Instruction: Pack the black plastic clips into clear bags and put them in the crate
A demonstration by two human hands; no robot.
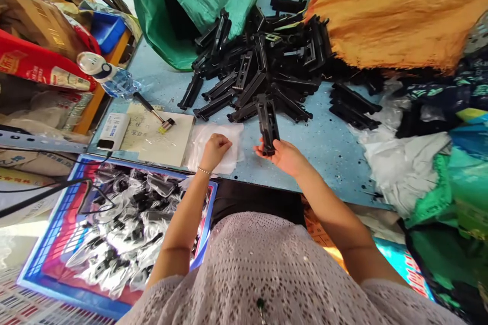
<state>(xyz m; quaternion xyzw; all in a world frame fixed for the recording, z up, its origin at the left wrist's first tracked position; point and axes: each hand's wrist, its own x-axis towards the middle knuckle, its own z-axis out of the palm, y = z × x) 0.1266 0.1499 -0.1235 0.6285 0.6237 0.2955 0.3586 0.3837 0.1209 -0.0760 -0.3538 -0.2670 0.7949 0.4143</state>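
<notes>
My right hand (286, 156) holds a long black plastic part (268, 124) by its near end, the far end pointing toward a large pile of similar black parts (251, 84) on the blue table (328, 162). My left hand (216, 150), with a bracelet at the wrist, rests over a stack of clear plastic bags (233, 157). Its fingers are curled together, and whatever is between them is too small to make out.
At the left are a cardboard sheet (179, 137), a screwdriver-like tool (147, 104), a white device (114, 131) and a water bottle (120, 84). A blue basket (41, 259) of bagged parts stands below. Green (152, 25) and orange (381, 15) sacks flank the pile.
</notes>
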